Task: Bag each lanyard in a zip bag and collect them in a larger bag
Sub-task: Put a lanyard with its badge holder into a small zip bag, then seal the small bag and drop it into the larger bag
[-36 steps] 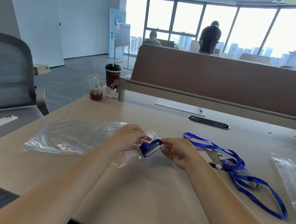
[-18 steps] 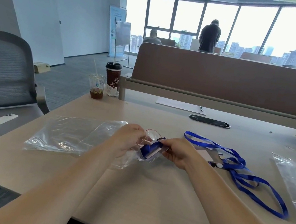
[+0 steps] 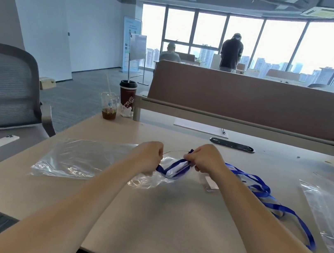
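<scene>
Pale wood table (image 3: 168,224), zip bag (image 3: 174,169), grey carpet (image 3: 80,94), windows (image 3: 282,46)

Blue lanyard (image 3: 264,190), clear zip bag (image 3: 174,167) red-edged, dark red cup (image 3: 126,96)

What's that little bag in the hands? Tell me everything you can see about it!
The little zip bag is clear, thin, crinkly plastic with a thin red line along its top. A folded blue lanyard with something white sits inside. The left hand pinches one end and the right hand the other, holding it above the table, over the edge of the larger clear bag.
</scene>
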`<state>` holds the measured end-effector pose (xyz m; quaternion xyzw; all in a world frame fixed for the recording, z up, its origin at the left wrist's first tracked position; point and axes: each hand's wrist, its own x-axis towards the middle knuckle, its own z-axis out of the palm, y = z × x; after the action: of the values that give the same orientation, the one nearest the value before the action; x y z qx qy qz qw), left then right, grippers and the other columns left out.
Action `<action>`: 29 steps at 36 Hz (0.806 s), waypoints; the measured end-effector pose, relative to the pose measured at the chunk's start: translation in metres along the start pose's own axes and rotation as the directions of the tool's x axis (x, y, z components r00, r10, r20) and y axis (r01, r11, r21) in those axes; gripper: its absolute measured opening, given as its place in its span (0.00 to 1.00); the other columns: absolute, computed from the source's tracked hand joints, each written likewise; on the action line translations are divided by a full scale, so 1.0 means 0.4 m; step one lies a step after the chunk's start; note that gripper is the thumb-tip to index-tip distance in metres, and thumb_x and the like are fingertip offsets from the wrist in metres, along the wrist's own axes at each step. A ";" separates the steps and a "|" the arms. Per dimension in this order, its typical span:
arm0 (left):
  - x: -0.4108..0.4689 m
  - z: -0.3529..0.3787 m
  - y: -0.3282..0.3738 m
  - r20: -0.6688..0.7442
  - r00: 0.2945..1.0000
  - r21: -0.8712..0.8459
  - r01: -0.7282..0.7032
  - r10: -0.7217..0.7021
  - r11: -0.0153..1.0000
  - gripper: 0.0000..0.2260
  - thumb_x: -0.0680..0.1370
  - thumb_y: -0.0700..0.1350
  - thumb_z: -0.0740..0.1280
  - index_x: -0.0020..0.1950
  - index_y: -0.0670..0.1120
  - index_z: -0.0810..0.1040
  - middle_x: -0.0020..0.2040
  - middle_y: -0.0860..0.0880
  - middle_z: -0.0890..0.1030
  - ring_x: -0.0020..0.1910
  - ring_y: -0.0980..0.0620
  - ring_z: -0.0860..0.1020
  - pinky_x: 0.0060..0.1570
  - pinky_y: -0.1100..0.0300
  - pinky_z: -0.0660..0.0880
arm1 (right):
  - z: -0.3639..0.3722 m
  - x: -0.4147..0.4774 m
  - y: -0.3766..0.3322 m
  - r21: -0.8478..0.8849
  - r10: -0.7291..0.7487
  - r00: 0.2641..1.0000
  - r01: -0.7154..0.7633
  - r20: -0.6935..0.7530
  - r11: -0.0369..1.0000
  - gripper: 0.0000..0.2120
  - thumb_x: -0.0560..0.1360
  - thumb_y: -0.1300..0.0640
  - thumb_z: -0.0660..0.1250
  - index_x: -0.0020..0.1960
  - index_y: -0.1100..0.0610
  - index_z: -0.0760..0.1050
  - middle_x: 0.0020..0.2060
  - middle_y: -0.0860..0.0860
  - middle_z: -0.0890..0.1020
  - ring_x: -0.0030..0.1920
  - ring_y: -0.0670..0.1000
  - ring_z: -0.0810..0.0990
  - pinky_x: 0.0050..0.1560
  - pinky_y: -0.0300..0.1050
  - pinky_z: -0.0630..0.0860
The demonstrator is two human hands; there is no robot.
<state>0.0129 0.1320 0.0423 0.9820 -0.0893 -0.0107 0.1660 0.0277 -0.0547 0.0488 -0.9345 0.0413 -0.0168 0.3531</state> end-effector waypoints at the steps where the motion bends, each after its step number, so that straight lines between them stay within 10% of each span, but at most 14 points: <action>1: 0.002 -0.004 0.001 -0.001 1.000 -0.024 -0.014 0.014 1.000 0.13 0.73 0.34 0.71 0.49 0.47 0.70 0.49 0.49 0.76 0.43 0.47 0.75 0.36 0.59 0.71 | -0.011 -0.004 -0.005 0.004 0.000 1.000 0.000 -0.006 1.000 0.18 0.76 0.50 0.69 0.43 0.67 0.83 0.34 0.59 0.85 0.32 0.54 0.77 0.42 0.47 0.77; 9: 0.003 -0.038 0.013 -0.020 0.997 -0.442 0.053 -0.069 0.895 0.05 0.79 0.36 0.66 0.45 0.43 0.80 0.43 0.43 0.83 0.36 0.41 0.85 0.40 0.46 0.84 | -0.077 -0.029 -0.024 0.181 0.008 0.999 -0.017 0.048 0.983 0.09 0.76 0.67 0.64 0.47 0.72 0.81 0.34 0.61 0.81 0.31 0.55 0.82 0.39 0.47 0.81; 16: -0.011 -0.078 0.032 0.018 0.991 -0.714 0.105 -0.132 0.692 0.04 0.78 0.36 0.68 0.45 0.36 0.81 0.32 0.43 0.82 0.27 0.48 0.81 0.31 0.59 0.80 | -0.107 -0.041 -0.026 0.249 -0.001 0.996 0.023 -0.088 0.968 0.04 0.74 0.68 0.66 0.46 0.63 0.78 0.32 0.58 0.82 0.25 0.50 0.77 0.25 0.38 0.73; 29: -0.025 -0.139 0.055 0.008 0.991 -0.910 0.062 -0.131 0.411 0.06 0.78 0.31 0.65 0.54 0.33 0.79 0.48 0.36 0.81 0.43 0.46 0.82 0.43 0.56 0.83 | -0.153 -0.071 -0.043 0.555 0.155 0.988 -0.118 -0.020 0.823 0.07 0.76 0.67 0.63 0.41 0.67 0.78 0.31 0.58 0.79 0.27 0.49 0.74 0.27 0.37 0.71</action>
<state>0.0019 0.1315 0.1020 0.7401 -0.0074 -0.0351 0.6716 -0.0032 -0.0795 0.1059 -0.7865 0.1127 -0.0326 0.6063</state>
